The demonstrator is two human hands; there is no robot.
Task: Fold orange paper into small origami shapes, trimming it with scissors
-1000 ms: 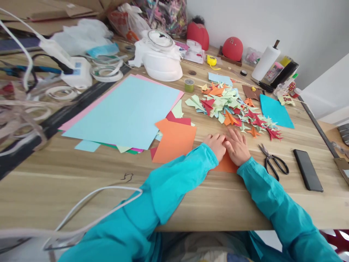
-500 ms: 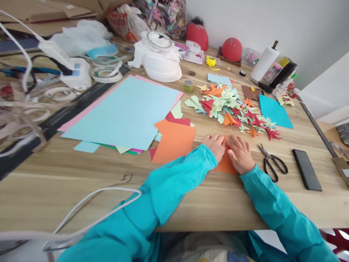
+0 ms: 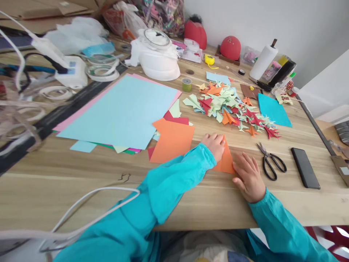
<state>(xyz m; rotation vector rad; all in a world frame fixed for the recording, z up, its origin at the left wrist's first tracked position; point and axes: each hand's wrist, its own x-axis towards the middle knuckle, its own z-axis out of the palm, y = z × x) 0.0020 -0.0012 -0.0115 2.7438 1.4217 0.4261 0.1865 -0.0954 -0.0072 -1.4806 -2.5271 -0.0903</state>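
A small folded piece of orange paper point(image 3: 226, 159) lies on the wooden table in front of me, its pointed end facing away. My left hand point(image 3: 213, 145) covers its left side, fingers curled together and pressing the paper down. Beside the paper's right edge, my right hand point(image 3: 248, 178) rests with its fingers stretched out and spread. Its fingertips are at the paper's lower right corner. Left of my left hand lies a larger orange sheet point(image 3: 174, 140). Black-handled scissors point(image 3: 269, 162) lie a little right of my right hand. Part of the folded paper is hidden under my left hand.
Beyond my hands is a pile of small folded paper shapes point(image 3: 231, 105). Large light-blue sheets point(image 3: 120, 109) spread to the left. A phone point(image 3: 305, 168) lies at right, near a turquoise sheet point(image 3: 274, 110). A white cable point(image 3: 103, 189) crosses near my left sleeve.
My right hand has slid from the paper's tip down and right to its lower right corner, uncovering the right side. My left hand has stayed on the paper.
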